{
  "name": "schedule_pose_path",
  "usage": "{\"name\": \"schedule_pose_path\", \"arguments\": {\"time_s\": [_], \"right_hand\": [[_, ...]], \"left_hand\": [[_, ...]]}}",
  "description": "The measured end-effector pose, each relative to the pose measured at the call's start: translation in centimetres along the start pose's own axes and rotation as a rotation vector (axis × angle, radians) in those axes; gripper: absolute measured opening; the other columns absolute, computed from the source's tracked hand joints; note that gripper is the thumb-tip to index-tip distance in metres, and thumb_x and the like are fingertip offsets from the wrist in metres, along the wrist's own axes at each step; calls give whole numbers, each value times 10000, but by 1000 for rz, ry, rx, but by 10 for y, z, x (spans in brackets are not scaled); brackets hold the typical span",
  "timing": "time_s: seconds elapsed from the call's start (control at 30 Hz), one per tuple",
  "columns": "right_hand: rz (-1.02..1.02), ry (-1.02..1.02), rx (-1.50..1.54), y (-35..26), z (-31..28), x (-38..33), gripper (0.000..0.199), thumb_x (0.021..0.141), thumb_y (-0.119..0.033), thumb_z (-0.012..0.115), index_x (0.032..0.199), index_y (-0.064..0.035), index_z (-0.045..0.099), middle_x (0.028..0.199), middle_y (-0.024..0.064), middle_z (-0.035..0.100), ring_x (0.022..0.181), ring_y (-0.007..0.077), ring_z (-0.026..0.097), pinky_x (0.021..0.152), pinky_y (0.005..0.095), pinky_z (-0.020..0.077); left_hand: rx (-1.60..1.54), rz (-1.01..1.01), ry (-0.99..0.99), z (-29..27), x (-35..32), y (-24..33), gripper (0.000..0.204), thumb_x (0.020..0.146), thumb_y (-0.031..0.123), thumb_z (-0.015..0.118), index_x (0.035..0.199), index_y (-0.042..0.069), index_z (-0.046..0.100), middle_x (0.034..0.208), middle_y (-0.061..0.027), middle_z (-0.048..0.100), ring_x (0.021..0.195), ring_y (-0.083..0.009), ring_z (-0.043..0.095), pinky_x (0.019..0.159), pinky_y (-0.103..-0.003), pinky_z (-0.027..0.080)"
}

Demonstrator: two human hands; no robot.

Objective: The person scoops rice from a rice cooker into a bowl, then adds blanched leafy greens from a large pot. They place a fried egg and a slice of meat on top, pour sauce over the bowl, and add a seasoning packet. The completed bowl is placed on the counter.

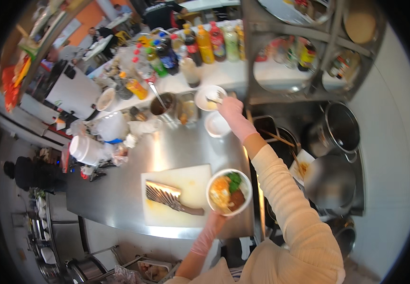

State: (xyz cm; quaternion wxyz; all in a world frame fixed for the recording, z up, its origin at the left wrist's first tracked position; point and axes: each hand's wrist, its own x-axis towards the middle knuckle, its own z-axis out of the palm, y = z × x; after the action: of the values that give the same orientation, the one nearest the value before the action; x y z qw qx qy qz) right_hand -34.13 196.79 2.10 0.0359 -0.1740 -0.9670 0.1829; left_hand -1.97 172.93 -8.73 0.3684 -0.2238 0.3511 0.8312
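My left hand (215,221), in a thin pink glove, grips a white bowl (208,193) from below at its near side. Inside the bowl are a fried egg (219,191), green leaves (234,181) and a brown piece of food (236,200). My right hand (231,110), gloved too, reaches far forward, closed on a light-coloured spoon (214,99). The spoon's head dips into another white bowl (205,90) holding something yellowish. Just nearer stands a further white bowl (218,125). A cleaver (167,194) with a patterned blade lies on the white cutting board (200,176), beside the held bowl.
A metal pot (165,108) with a ladle stands left of the bowls. Several drink bottles (205,45) line the white shelf behind. Pans and a tall stockpot (341,128) are on the right. White tubs (87,150) stand at the counter's left. People (34,174) are farther off.
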Motion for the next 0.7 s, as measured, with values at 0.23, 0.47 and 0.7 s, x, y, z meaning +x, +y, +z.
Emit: {"name": "schedule_pose_path", "arguments": {"time_s": [0.23,0.47,0.7], "right_hand": [[-37,-11,-89,-11,43,28,243,831,-282,593,911,-93,724,931,129,704,877,277,686,741,378,539],[-153,260,-227,12,-9,-22,237,785,-330,645,847,-108,701,834,87,682,762,236,676,581,379,534],[-6,117,115,181,-131,-217,353,868,-388,548,962,-64,652,934,139,665,883,305,643,748,415,512]], "left_hand": [[132,109,58,-11,-4,-4,641,751,178,627,1344,66,412,1245,-107,554,1142,-269,549,918,-478,490],[175,111,-81,-22,-15,6,602,769,193,588,1323,30,419,1226,-137,551,1111,-282,557,867,-474,509],[802,401,61,14,-34,17,238,656,72,819,846,-7,699,790,-68,690,689,-181,632,687,-316,520]]}}
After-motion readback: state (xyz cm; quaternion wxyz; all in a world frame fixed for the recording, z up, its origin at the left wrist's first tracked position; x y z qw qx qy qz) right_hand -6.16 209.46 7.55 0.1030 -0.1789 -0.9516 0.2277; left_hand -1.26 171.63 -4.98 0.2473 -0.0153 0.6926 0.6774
